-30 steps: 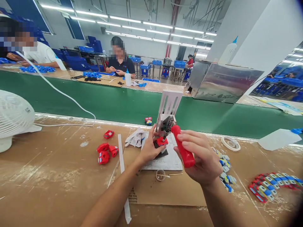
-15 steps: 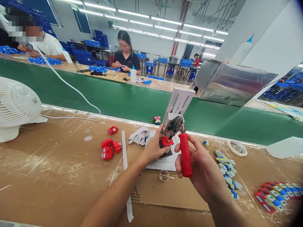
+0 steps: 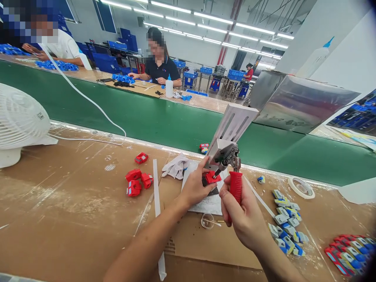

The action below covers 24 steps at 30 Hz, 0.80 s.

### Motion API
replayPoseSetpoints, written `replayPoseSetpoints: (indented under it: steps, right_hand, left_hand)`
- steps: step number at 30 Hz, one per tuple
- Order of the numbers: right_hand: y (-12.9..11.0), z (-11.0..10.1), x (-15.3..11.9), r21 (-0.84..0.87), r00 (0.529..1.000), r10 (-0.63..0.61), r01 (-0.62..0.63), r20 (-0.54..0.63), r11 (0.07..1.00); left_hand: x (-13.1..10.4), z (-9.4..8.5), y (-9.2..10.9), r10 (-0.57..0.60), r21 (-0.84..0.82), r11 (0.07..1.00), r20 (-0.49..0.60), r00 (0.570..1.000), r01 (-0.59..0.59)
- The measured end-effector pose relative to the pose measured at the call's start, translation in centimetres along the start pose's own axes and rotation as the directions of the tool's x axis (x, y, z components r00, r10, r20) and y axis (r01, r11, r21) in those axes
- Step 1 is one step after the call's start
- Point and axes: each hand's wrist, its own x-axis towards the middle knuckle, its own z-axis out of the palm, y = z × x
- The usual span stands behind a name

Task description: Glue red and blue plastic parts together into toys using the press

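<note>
My right hand (image 3: 245, 215) is wrapped around the red ribbed handle (image 3: 235, 186) of a metal toggle clamp (image 3: 229, 156). The clamp is fixed to an upright slotted metal bracket (image 3: 233, 123). Its plunger tip comes down onto a small red plastic part (image 3: 212, 177). My left hand (image 3: 194, 187) grips that part from the left, thumb in front and fingers behind, and a fingertip lies against the bracket. Below them is a grey metal base plate (image 3: 202, 205), partly hidden by my hands.
Loose red parts (image 3: 134, 188) lie to the left, near a white strip (image 3: 157, 196). A white glove (image 3: 176, 166) and a small cup (image 3: 207, 221) with a swab are close by. Grey-blue parts (image 3: 286, 219), a tape roll (image 3: 301, 188) and stacked parts (image 3: 348, 250) are right. A fan (image 3: 23, 117) stands left.
My right fingers have closed around the clamp handle, where they were looser before. My left hand keeps its grip on the red part. The view has shifted slightly. A co-worker's hand has moved toward blue parts.
</note>
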Motion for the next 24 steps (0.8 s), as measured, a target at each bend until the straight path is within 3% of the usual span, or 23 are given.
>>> replayPoseSetpoints:
  steps: [4, 6, 10, 14, 16, 19, 21, 23, 24]
  right_hand:
    - [1.6, 0.3, 1.5, -0.33, 0.98, -0.181, 0.145, -0.079, 0.933]
    - [3.1, 0.7, 2.5, -0.412, 0.955, -0.259, 0.179, -0.146, 0.893]
    - [6.6, 1.8, 4.1, -0.37, 0.918, -0.318, 0.218, -0.236, 0.903]
    - [7.8, 0.7, 3.5, -0.263, 0.951, -0.3, 0.271, -0.073, 0.926]
    - [7.9, -1.1, 2.7, -0.184, 0.942, -0.327, 0.309, -0.075, 0.933]
    - [8.8, -4.8, 1.5, -0.035, 0.88, -0.33, 0.339, -0.342, 0.94]
    - [9.8, -7.0, 1.0, 0.005, 0.832, -0.296, 0.338, -0.469, 0.941]
    - [10.9, -8.4, 0.3, -0.037, 0.842, -0.291, 0.308, -0.454, 0.951]
    - [11.2, -8.6, 0.0, -0.086, 0.871, -0.301, 0.291, -0.388, 0.953]
  left_hand:
    - [0.0, -0.1, 0.0, 0.0, -0.01, 1.0, 0.017, 1.0, 0.001]
    - [0.0, -0.1, 0.1, 0.0, -0.012, 1.0, 0.015, 1.0, 0.0]
    - [0.0, -0.1, 0.3, 0.012, 0.021, 1.0, 0.009, 1.0, -0.012]
    - [0.1, -0.3, 1.0, 0.025, 0.054, 0.998, 0.043, 0.999, -0.027]
    - [-0.1, -1.3, 1.8, 0.02, 0.082, 0.996, 0.075, 0.997, -0.026]
    - [-1.5, -4.9, 3.1, -0.042, 0.131, 0.991, 0.064, 0.997, 0.033]
    - [-3.2, -8.6, 3.9, -0.052, 0.139, 0.988, -0.084, 0.995, 0.063]
    - [-5.4, -12.7, 4.2, -0.045, 0.258, 0.957, -0.309, 0.95, 0.129]
    - [-6.5, -14.6, 4.1, -0.038, 0.35, 0.914, -0.431, 0.901, 0.206]
